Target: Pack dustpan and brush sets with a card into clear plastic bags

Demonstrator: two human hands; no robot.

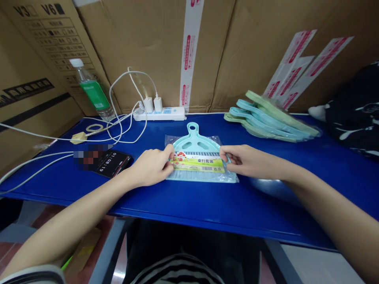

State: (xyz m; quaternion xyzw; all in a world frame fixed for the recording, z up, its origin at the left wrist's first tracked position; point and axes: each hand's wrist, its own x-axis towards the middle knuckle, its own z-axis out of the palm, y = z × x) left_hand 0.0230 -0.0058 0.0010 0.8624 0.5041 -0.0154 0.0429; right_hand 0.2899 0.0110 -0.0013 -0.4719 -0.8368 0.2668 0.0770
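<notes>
A light-blue dustpan and brush set lies on the blue table in front of me, its round hanging hole pointing away. Clear plastic wrap surrounds it, and a yellow-and-white printed label shows across its middle. My left hand pinches the left edge of the packaged set, fingers curled. At the opposite edge, my right hand grips the packaging between thumb and bent fingers. The bristles show through the film below the label.
More wrapped dustpan sets, green and blue, are stacked at the back right. A power strip with chargers and looping white cables, a water bottle and a phone occupy the left. Cardboard walls the back; dark patterned fabric lies far right.
</notes>
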